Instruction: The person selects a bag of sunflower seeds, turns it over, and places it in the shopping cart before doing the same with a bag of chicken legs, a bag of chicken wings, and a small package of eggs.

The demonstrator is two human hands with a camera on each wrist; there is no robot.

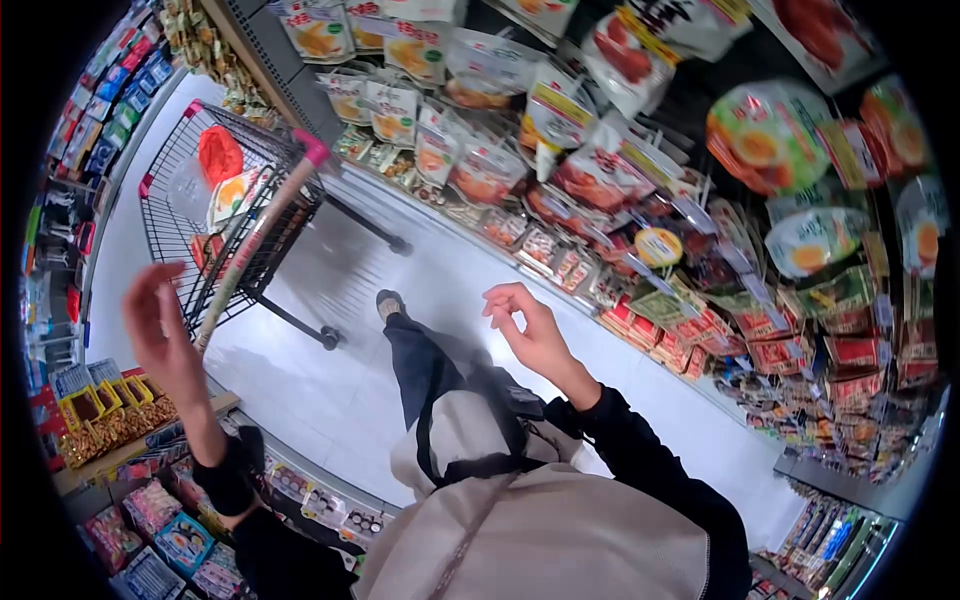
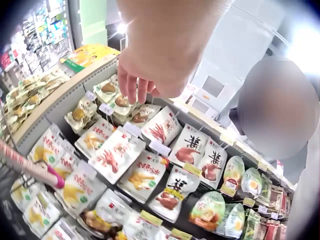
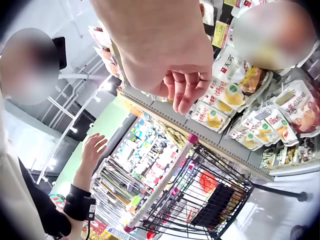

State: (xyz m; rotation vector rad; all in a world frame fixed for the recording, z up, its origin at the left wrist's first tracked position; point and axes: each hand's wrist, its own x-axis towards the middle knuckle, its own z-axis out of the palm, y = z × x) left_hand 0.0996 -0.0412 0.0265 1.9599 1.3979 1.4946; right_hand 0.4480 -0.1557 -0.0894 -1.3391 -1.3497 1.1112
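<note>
My left hand [image 1: 168, 330] is raised beside the pushbar of a black wire shopping cart [image 1: 325, 190], with its fingers loosely bent and nothing in them. In the right wrist view the same left hand [image 3: 92, 149] is held up, away from the pushbar [image 3: 162, 181]. My right hand [image 1: 527, 328] hovers over the aisle floor, fingers relaxed and bare, in front of the shelf of snack packs [image 1: 480, 170]. Inside the cart lie a red-orange item [image 1: 219, 155] and a white pack with a yellow picture [image 1: 232, 194].
Hanging pouches with egg pictures [image 1: 768, 138] and red packs [image 1: 780, 355] fill the shelving on the right. Yellow boxes and snacks [image 1: 110, 405] stand on a low shelf at left. White floor [image 1: 300, 385] runs between, with my foot [image 1: 390, 303] on it.
</note>
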